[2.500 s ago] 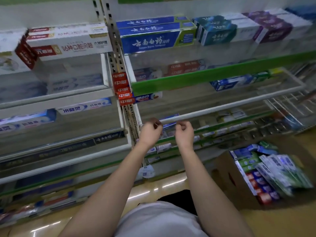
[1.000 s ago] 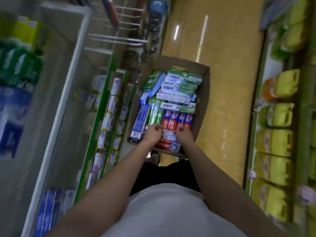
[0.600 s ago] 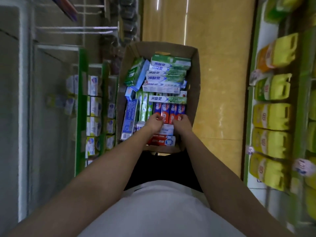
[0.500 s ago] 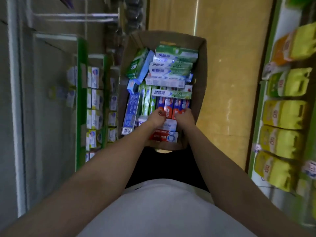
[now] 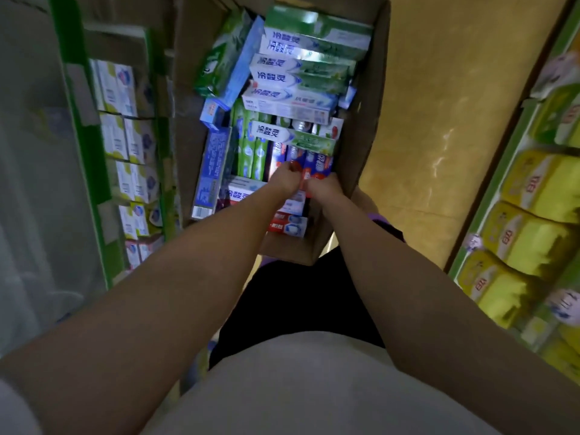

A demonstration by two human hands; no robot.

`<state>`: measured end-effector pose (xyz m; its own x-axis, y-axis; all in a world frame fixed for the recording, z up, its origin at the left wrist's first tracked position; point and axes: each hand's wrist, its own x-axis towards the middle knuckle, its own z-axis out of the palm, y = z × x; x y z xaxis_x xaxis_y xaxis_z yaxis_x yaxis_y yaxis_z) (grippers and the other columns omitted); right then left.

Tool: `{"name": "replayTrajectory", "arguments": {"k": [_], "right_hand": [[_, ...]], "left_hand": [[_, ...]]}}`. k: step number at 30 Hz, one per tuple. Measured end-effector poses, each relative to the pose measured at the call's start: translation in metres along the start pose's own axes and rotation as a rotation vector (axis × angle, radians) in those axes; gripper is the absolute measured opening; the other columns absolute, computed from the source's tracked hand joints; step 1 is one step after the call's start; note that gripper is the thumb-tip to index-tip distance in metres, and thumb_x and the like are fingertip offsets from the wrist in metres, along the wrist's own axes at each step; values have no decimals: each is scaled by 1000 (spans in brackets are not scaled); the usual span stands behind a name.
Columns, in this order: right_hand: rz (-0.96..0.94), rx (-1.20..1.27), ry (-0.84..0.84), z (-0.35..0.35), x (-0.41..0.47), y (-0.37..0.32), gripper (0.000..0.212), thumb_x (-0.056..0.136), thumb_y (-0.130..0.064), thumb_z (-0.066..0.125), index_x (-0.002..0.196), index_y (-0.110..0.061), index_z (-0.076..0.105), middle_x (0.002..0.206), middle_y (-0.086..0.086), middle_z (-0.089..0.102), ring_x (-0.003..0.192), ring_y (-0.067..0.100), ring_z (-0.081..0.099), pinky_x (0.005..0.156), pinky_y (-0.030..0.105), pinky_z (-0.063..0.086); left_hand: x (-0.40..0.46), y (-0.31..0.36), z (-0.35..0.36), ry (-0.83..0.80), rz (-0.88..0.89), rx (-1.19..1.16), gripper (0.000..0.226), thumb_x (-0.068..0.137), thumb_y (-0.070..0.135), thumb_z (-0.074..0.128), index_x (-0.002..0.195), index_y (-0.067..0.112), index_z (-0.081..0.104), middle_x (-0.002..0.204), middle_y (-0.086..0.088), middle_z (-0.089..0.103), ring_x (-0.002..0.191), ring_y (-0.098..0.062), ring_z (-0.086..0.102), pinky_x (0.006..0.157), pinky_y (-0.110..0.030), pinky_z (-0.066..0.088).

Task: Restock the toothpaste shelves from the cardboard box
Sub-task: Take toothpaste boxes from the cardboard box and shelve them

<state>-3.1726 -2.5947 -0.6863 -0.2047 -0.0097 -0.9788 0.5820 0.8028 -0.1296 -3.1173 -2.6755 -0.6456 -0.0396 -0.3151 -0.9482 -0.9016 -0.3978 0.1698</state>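
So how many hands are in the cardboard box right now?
2. The left hand and right hand are side by side at the near end of the cardboard box, gripping red-and-blue toothpaste boxes.

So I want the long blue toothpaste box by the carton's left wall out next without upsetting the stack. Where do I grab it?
Grip the blue toothpaste box by its near end, the one with the white barcode label, coming from above. It stands on edge against the cardboard box's left wall, with green boxes close beside it, so only the top edge and near end look free. Pinch across its thin width and lift.
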Motion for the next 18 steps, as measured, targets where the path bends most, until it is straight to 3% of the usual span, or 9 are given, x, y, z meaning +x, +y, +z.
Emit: {"name": "replayTrajectory", "arguments": {"k": [3, 7, 12, 16, 18], "right_hand": [[52, 17, -13, -4, -7, -8, 90, 67, -32, 77, 144, -8, 35, 135, 17, 57, 119, 35, 60, 101, 48, 52], [110, 117, 5, -6, 11, -18, 74, 88, -29, 71, 144, -7, 29, 134, 14, 53, 117, 36, 59, 100, 47, 51], [145, 144, 18, 0, 31, -22, 88, 92, -48, 64, 155, -9, 17, 151, 19, 41, 131, 39, 50, 108, 49, 42], [110, 95, 43, -6, 28, -20, 78, 91, -48, 65, 146, -6, 29, 142, 16, 50, 123, 36, 56, 103, 43, 46], [104, 124, 36, -7, 24, -22, 74, 91, -42, 68, 144, -4, 32, 137, 17, 52, 121, 35, 57, 100, 40, 47]], "left_hand": [[4, 11, 6, -21, -28, -106, 18, 101, 11, 50, 115, 10, 61, 107, -20, 64, 86, -28, 64, 67, -30, 51], [23, 17, 14, -21, -93, -167, 41, 104, 26, 46, 137, 2, 51, 124, -20, 63, 103, -31, 64, 85, -37, 52], [50, 10, 23, -38, -174, -195, 50, 102, 41, 41, 136, 7, 54, 127, -20, 64, 113, -33, 63, 99, -45, 51], [40, 19, 24, 6, -160, -163, 53, 100, 42, 43, 135, 4, 54, 129, -19, 60, 114, -33, 61, 99, -46, 51], [38, 14, 26, 67, -105, -68, 67, 88, 50, 47, 135, 2, 50, 132, -22, 56, 120, -37, 57, 101, -49, 49]]}}
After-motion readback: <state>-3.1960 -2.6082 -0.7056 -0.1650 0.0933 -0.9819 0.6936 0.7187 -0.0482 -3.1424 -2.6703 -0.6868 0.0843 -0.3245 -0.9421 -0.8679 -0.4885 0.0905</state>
